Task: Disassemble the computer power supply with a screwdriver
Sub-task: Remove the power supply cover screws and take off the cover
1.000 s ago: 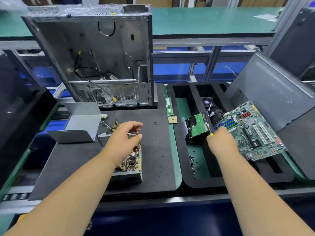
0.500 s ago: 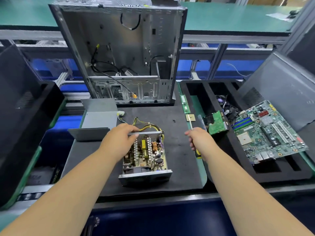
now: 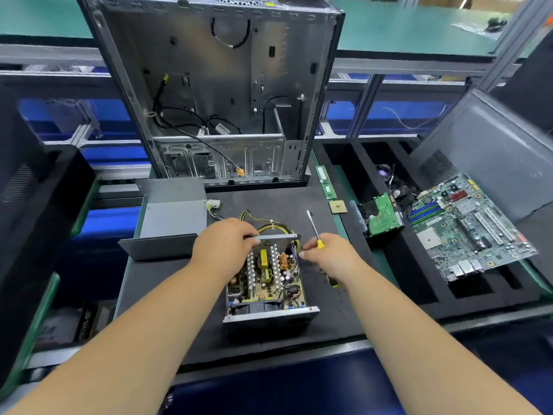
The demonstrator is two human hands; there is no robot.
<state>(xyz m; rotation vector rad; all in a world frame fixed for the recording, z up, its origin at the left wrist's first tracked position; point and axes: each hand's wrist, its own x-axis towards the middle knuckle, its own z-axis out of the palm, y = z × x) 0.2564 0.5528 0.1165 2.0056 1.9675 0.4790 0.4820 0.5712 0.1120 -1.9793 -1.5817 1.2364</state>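
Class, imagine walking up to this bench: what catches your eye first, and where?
The opened grey metal power supply, circuit board exposed, sits centre on the black mat, the left hand gripping its far edge. The right hand holds a yellow-handled screwdriver beside it. Behind stands a gutted silver computer case.

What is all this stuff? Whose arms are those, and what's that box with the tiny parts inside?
The camera sits on a person's head, looking down, so the arms are theirs. On the black foam mat lies an opened grey metal power supply box, full of small electrical parts. The left hand grips its far metal edge. The right hand holds a yellow-handled screwdriver, tip pointing away. Behind stands an emptied grey computer case. To the right, a green circuit board rests on a black tray.
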